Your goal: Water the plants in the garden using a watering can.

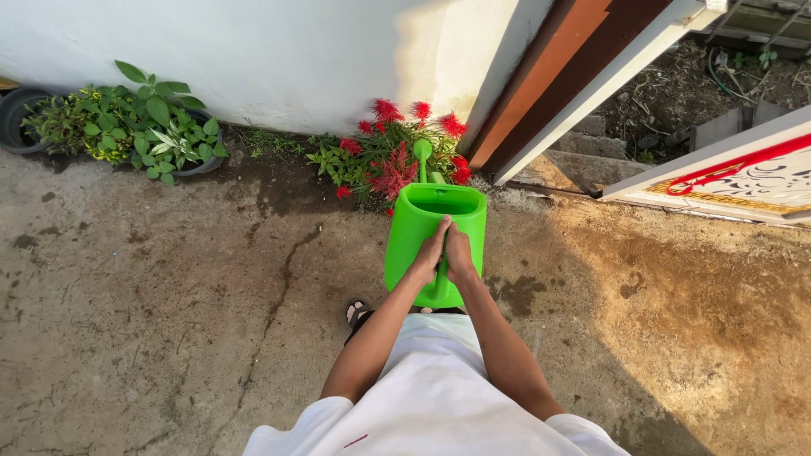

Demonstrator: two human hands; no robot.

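Note:
A bright green plastic watering can (418, 224) hangs in front of me, its spout pointing forward at a plant with red flowers (395, 156). My left hand (429, 253) and my right hand (459, 255) are both wrapped around the can's handle, side by side and touching. The can's open top shows a green interior; I cannot tell whether water is inside. The red-flowered plant grows at the foot of a white wall (279, 59), just beyond the spout tip.
A dark pot of leafy green plants (152, 131) stands at the wall to the left, with another pot (17, 114) at the far left. A brown and white gate (583, 76) opens at right. Cracked concrete ground (169, 304) lies underfoot; my sandalled foot (356, 312) shows below the can.

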